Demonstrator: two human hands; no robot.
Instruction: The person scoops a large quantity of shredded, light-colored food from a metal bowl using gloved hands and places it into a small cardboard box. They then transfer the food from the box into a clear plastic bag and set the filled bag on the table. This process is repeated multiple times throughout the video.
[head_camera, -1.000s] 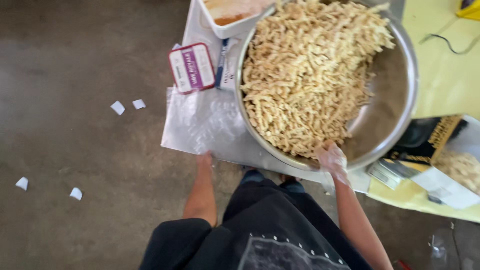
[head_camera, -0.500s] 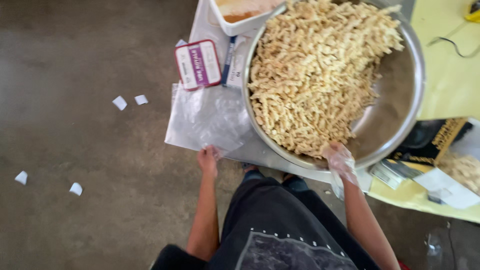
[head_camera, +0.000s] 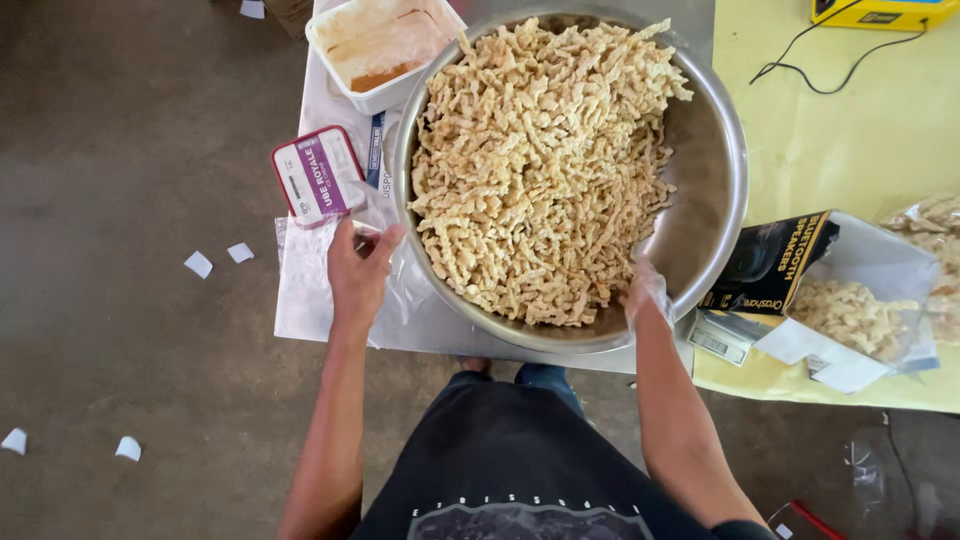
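**Hands flanked the near rim of the snack bowl**

Head view: The large round steel bowl (head_camera: 715, 200) sat straight ahead of the person, on a surface partly covered by clear plastic sheeting (head_camera: 300, 290). It was heaped with pale, twisted fried snack pieces (head_camera: 540, 170), and the heap leaned toward the left and far side, leaving bare metal on the right inner wall.

The right hand (head_camera: 645, 290), wrapped in a thin clear plastic glove, lay inside the bowl at the near right edge, its fingers pressed into the fringe of the heap. Whether it had closed around any pieces I could not tell, since the glove and the snacks hid the fingertips.

The left hand (head_camera: 358, 270) lay outside the bowl, just beside its left rim, resting on the plastic sheeting with fingers loosely curled and nothing clearly gripped. A small flat tub with a purple-and-white lid (head_camera: 318, 175) sat just beyond its fingertips.

So the right hand was the one already in the snacks; the bulk of the heap lay forward and to the left of it, while the left hand was apart from the pieces, separated by the bowl's wall.

Farther off, a white rectangular tub (head_camera: 385, 40) with brownish residue touched the far left rim. To the right, on a yellow cloth (head_camera: 830, 140), an opened dark carton (head_camera: 775, 265) lay on its side, with more snack pieces in a clear bag (head_camera: 860, 315).
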